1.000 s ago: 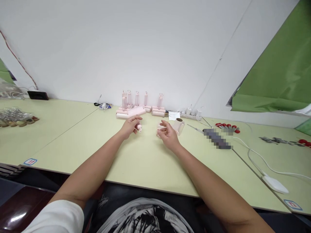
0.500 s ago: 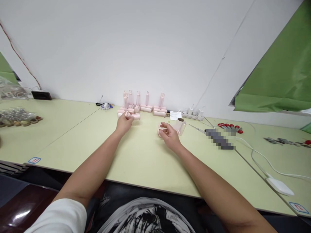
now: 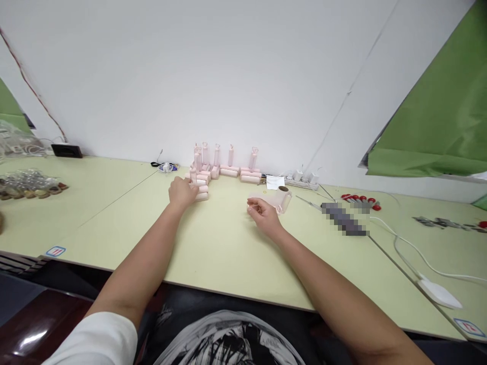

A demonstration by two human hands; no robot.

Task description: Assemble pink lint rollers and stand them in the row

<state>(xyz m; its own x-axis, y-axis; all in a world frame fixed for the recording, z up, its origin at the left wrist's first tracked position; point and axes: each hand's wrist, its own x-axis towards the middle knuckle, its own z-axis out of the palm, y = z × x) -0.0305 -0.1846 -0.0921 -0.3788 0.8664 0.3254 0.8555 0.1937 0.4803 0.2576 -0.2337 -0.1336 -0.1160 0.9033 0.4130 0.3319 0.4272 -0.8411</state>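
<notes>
My left hand [image 3: 181,191] is stretched far forward, closed around a pink lint roller [image 3: 201,192] at the left front of a cluster of pink lint rollers [image 3: 228,170] by the wall. Several of these stand with their handles up. My right hand [image 3: 263,214] rests on the table with fingers curled and thumb and forefinger close together. Just beyond its fingertips lies a pale pink cover piece [image 3: 262,198], against a paper roll [image 3: 283,198] lying on its side. Whether the fingers still pinch the cover is unclear.
The pale green table [image 3: 228,243] runs wall to wall. A power strip with plugs [image 3: 302,178] and a white paper [image 3: 274,181] sit at the back. Red-handled tools [image 3: 359,199], a white cable and adapter [image 3: 437,293] lie right; bagged items [image 3: 26,183] lie far left.
My left hand carried a pink roller forward and left to the cluster. My right hand moved slightly forward, and the pink cover it held is now beside the paper roll.
</notes>
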